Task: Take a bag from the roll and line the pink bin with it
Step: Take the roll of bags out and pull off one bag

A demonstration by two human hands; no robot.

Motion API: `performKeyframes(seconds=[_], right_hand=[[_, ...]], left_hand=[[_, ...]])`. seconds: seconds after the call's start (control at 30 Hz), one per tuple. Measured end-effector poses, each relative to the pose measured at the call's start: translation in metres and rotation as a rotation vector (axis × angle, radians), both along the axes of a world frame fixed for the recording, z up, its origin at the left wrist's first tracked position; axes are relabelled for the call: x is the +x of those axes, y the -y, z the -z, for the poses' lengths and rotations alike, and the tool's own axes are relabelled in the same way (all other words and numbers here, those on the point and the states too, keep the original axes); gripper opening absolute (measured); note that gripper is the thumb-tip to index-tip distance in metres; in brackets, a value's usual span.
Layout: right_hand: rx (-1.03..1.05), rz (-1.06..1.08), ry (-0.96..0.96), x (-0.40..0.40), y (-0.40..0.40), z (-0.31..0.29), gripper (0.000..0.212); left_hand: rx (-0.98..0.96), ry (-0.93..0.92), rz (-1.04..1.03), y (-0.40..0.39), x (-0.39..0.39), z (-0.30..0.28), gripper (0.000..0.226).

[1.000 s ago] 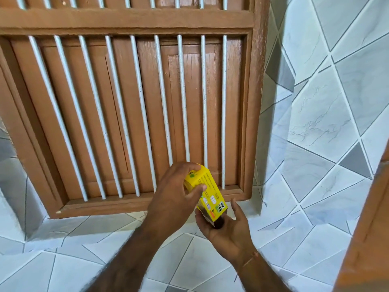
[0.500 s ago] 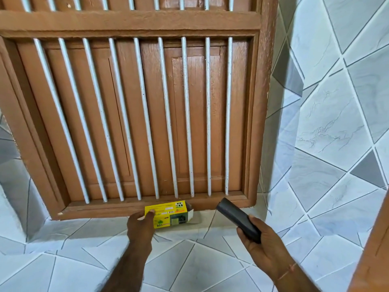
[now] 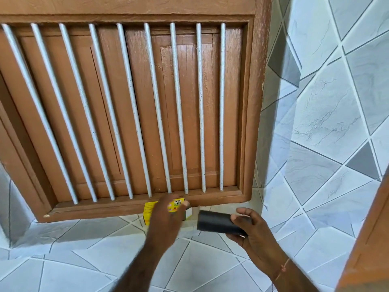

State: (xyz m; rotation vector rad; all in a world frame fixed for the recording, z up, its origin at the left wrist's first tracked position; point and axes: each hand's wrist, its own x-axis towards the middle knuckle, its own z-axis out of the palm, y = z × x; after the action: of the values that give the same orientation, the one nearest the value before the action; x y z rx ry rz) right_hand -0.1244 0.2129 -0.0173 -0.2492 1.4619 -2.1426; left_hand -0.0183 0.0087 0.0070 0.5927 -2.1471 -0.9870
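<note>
In the right hand (image 3: pixel 251 232), fingers curled round its right end, lies the black bag roll (image 3: pixel 219 222), roughly level w/ its free end pointing left. Just left of that grip, the left hand (image 3: pixel 166 218) hovers over a yellow box (image 3: pixel 149 209); hand is blurred, fingers look relaxed, but can't tell if they touch the box or hold it. Box sits on the tiled ledge (image 3: pixel 88 230), against the bottom rail of a brown wooden window frame (image 3: pixel 251 123) w/ white vertical bars (image 3: pixel 177 106). Box's open flap end faces the roll, near but apart. Right of the grip: grey-white tiled wall (image 3: pixel 328 114). Thin thread band on right wrist (image 3: pixel 283 268).
</note>
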Motion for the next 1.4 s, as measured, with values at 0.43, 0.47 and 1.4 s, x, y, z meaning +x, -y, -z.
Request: performKeyframes(seconds=[0.43,0.47,1.4], right_hand=[[-0.137,-0.264,-0.015,0.05,0.038,-0.02,0.036],[-0.16,-0.283,0.01,0.058,0.041,-0.019,0.028],[-0.124,-0.164,0.463,0.051,0.031,-0.011,0.058]], left_hand=[[0.315,-0.106,0.17,-0.058,0.02,-0.011,0.033],[0.348,-0.114,0.162,-0.06,0.019,-0.01,0.032],[0.498,-0.081,-0.093,-0.028,0.013,-0.052,0.014]])
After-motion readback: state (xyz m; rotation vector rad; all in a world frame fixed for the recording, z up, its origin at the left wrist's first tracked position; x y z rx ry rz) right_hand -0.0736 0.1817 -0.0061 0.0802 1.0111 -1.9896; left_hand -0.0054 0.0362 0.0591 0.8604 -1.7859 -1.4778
